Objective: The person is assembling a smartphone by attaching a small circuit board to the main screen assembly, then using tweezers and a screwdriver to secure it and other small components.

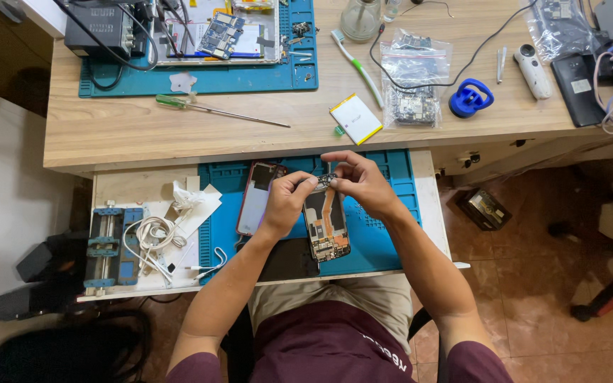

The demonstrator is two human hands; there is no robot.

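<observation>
Hands meet over the blue mat (384, 241) on the pull-out shelf: left hand (286, 202) and right hand (360, 181) pinch a small circuit board (326, 180) above the opened phone (326, 225).

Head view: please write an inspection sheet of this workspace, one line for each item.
Surface: wooden desk with a pull-out shelf; blue mat on it.
Job's things: opened phone, small part above it.
Clutter: screwdriver, toothbrush, blue suction cup, plastic bags.
Grippers: left hand and right hand pinch the small part.
Cables: white cable, black cable.
Surroundings: tiled floor.
</observation>
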